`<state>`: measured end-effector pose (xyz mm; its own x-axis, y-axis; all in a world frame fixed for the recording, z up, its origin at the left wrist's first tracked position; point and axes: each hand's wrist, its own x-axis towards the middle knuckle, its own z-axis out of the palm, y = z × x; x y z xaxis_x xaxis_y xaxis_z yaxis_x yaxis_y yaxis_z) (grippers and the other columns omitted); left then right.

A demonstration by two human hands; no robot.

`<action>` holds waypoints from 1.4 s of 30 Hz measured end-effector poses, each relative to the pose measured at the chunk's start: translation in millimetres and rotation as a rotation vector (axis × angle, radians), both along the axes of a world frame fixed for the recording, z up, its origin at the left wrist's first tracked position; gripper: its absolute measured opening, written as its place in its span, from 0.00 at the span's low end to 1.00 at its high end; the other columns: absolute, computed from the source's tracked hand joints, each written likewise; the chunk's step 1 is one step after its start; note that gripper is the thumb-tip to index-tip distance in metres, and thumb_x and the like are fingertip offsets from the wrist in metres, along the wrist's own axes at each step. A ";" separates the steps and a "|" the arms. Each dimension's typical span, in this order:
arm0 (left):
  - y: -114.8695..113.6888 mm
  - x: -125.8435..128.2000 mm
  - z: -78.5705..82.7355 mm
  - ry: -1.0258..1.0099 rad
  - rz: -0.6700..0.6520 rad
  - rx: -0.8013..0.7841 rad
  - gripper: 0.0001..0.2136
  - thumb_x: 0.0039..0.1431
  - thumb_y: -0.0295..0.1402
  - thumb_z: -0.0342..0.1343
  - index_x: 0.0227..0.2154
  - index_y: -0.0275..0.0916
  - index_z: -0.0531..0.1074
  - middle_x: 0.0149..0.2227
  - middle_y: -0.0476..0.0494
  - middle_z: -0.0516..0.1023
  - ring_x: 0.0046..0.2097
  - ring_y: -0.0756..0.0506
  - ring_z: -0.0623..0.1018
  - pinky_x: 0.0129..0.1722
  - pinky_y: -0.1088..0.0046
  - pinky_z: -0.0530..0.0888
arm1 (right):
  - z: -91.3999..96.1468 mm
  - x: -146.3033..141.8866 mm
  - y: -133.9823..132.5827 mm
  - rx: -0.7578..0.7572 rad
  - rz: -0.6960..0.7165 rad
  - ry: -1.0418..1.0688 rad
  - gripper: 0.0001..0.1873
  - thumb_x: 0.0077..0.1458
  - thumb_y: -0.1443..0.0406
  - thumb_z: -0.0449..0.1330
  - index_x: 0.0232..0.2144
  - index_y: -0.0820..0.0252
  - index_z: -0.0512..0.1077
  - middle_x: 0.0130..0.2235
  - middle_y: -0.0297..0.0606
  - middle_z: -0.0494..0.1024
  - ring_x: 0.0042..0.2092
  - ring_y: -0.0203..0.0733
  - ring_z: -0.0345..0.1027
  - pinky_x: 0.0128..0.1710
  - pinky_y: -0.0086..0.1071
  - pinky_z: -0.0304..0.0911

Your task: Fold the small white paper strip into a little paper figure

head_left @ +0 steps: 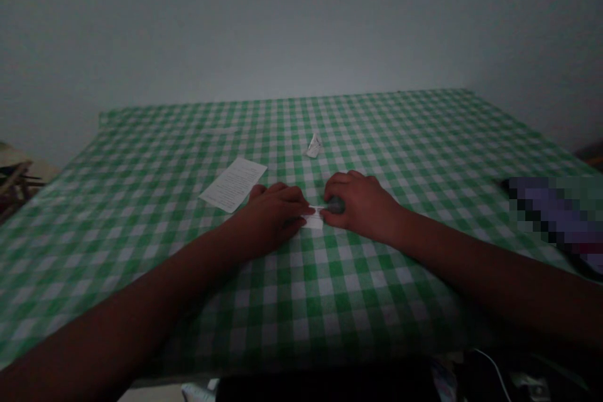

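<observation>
The left hand (277, 213) has its fingertips and thumb closed on the left part of a small white paper piece (315, 222), which lies between the two hands, low over the cloth. The right hand (355, 204) is curled around a small grey object (336, 205), gripping it between thumb and fingers beside the paper's right edge; what the object is cannot be told, as the fingers hide much of it and the light is dim.

The paper looks thin and very light, so it should crease, tear or slide easily; a gentle pinch near its edges seems best. The grey object looks smooth and rounded, perhaps firm and a little slippery, so its sides probably give the surest hold.

Just beyond the left hand lies a printed sheet (234, 184), flat and slanted. Ahead of the gap between the hands rests a crumpled paper scrap (313, 146). Under everything spreads a green-and-white checked tablecloth (301, 295). Well to the right of the right hand is a dark, purplish item (546, 204), blurred by pixelation. A plain wall (301, 25) stands beyond the table's far edge.
</observation>
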<state>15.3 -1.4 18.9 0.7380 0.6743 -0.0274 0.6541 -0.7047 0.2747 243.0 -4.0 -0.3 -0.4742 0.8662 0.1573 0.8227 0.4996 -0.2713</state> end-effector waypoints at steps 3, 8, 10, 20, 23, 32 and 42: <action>0.2 0.3 -1.2 0.000 0.003 0.013 0.12 0.66 0.32 0.54 0.50 0.48 0.75 0.47 0.48 0.77 0.50 0.42 0.71 0.42 0.64 0.56 | -3.2 0.6 6.5 -0.006 -0.002 0.040 0.08 0.55 0.59 0.63 0.34 0.57 0.75 0.42 0.35 0.78 0.46 0.48 0.68 0.42 0.40 0.57; 0.9 -0.4 -6.3 -0.009 -0.003 0.036 0.12 0.65 0.31 0.55 0.49 0.48 0.75 0.48 0.48 0.77 0.50 0.42 0.71 0.43 0.63 0.57 | -6.6 0.4 10.7 0.011 -0.009 0.062 0.04 0.56 0.63 0.62 0.32 0.56 0.76 0.40 0.34 0.78 0.45 0.47 0.69 0.42 0.39 0.56; 1.6 -1.5 -9.6 -0.028 -0.043 0.067 0.13 0.65 0.29 0.54 0.50 0.48 0.75 0.51 0.47 0.77 0.53 0.41 0.71 0.45 0.62 0.57 | -8.5 1.4 12.0 0.029 -0.008 0.066 0.03 0.56 0.64 0.62 0.32 0.56 0.76 0.40 0.35 0.78 0.44 0.46 0.69 0.43 0.39 0.56; 13.7 -7.9 -23.4 -0.064 -0.205 0.233 0.18 0.59 0.22 0.56 0.46 0.52 0.76 0.49 0.51 0.79 0.51 0.42 0.72 0.47 0.60 0.57 | -6.1 8.5 8.3 -0.010 0.426 0.097 0.07 0.61 0.64 0.59 0.36 0.60 0.76 0.37 0.37 0.76 0.40 0.40 0.70 0.43 0.36 0.59; 9.4 -6.2 -22.6 -0.064 -0.213 0.245 0.17 0.60 0.22 0.54 0.47 0.49 0.75 0.50 0.50 0.78 0.51 0.42 0.73 0.49 0.59 0.58 | -6.0 8.0 5.4 -0.011 0.444 0.106 0.06 0.61 0.64 0.60 0.36 0.59 0.76 0.37 0.36 0.76 0.41 0.41 0.70 0.45 0.37 0.58; -1.0 0.7 -13.7 -0.129 -0.193 0.077 0.09 0.65 0.29 0.54 0.46 0.39 0.75 0.52 0.43 0.77 0.53 0.42 0.75 0.55 0.60 0.67 | -16.6 4.3 19.2 0.025 0.328 0.175 0.07 0.61 0.64 0.60 0.32 0.60 0.76 0.33 0.35 0.75 0.37 0.38 0.69 0.38 0.32 0.59; 1.6 -0.2 -16.0 -0.161 -0.117 0.053 0.13 0.63 0.30 0.58 0.50 0.37 0.72 0.51 0.42 0.76 0.51 0.44 0.75 0.54 0.64 0.71 | -14.1 2.9 21.3 0.013 0.375 0.150 0.06 0.61 0.67 0.58 0.36 0.60 0.76 0.37 0.38 0.76 0.40 0.40 0.69 0.40 0.34 0.59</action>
